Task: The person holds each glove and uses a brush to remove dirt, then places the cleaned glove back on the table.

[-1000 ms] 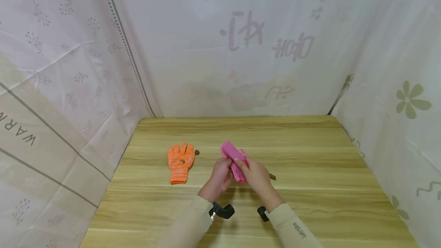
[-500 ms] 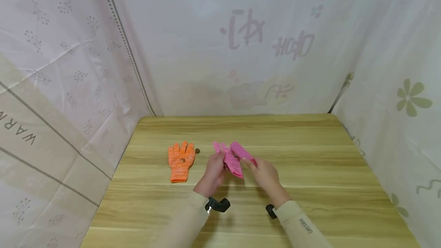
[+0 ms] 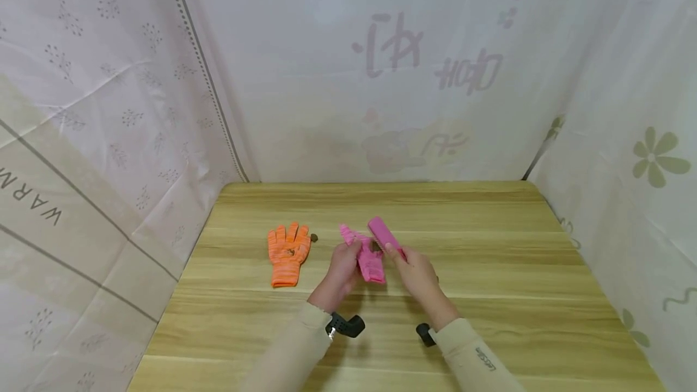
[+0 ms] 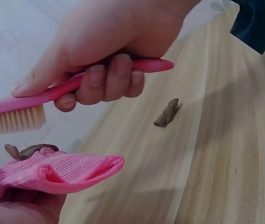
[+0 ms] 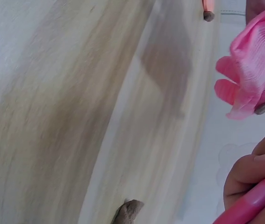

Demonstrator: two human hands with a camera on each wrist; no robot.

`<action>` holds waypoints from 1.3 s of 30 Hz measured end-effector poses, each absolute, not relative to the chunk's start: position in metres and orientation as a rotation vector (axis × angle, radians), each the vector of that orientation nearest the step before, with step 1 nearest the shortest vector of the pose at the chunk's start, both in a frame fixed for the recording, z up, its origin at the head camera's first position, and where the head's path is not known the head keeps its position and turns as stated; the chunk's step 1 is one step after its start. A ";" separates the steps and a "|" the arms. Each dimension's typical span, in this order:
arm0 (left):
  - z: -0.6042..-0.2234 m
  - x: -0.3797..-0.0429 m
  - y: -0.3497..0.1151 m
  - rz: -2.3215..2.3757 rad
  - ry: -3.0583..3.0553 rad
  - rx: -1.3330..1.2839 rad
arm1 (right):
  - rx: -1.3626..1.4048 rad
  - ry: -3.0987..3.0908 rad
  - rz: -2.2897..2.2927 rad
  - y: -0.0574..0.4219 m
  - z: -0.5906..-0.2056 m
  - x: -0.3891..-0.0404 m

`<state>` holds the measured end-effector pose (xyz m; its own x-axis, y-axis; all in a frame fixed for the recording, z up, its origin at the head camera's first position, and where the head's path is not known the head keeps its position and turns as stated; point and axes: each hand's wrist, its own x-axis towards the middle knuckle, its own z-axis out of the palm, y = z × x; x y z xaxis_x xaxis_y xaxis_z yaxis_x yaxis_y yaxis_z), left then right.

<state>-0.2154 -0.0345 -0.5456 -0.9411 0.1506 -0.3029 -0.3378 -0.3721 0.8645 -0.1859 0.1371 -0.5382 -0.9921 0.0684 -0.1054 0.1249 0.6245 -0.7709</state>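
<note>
My left hand [image 3: 342, 268] holds a pink knitted glove [image 3: 373, 270] above the table, its cuff toward me. On the glove sits a dark brown, clay-like lump [image 4: 34, 150], plain in the left wrist view. My right hand [image 3: 419, 277] grips the handle of a pink brush [image 3: 383, 231], fingers curled round it and thumb along its back. The pale bristles [image 4: 15, 122] face down over the glove and lump, with a gap between them in the left wrist view. Part of the glove is hidden by my left fingers.
An orange glove [image 3: 285, 262] lies flat at the left, a brown bit on its palm and a small brown lump [image 3: 314, 238] beside it. Another brown piece [image 4: 167, 113] rests on the wooden table [image 3: 490, 319]. Patterned curtains enclose the table's back and sides.
The brush, which lay across the pink glove a second ago, has lifted off to the right. The glove has shifted slightly left and turned, exposing the brown lump.
</note>
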 end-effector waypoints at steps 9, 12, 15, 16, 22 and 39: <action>-0.544 -0.211 -0.028 2.304 1.682 -0.213 | 0.118 2.785 -1.392 0.123 -0.524 -0.181; -0.544 -0.209 -0.027 2.276 1.740 -0.202 | 0.084 2.784 -1.423 0.116 -0.519 -0.180; -0.546 -0.208 -0.025 2.252 1.777 -0.181 | 0.058 2.777 -1.461 0.111 -0.518 -0.179; -0.546 -0.207 -0.025 2.248 1.783 -0.178 | 0.049 2.778 -1.465 0.110 -0.518 -0.179; -0.547 -0.204 -0.024 2.280 1.751 -0.175 | 0.071 2.822 -1.395 0.112 -0.524 -0.179; -0.549 -0.212 -0.029 2.367 1.657 -0.309 | -0.006 2.961 -1.046 0.130 -0.548 -0.180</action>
<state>-0.2117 -0.0285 -0.5494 -0.9501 0.0704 -0.3040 -0.3097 -0.3308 0.8914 -0.1804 0.1302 -0.5484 -1.0000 -0.0043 -0.0002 -0.0032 0.7782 -0.6280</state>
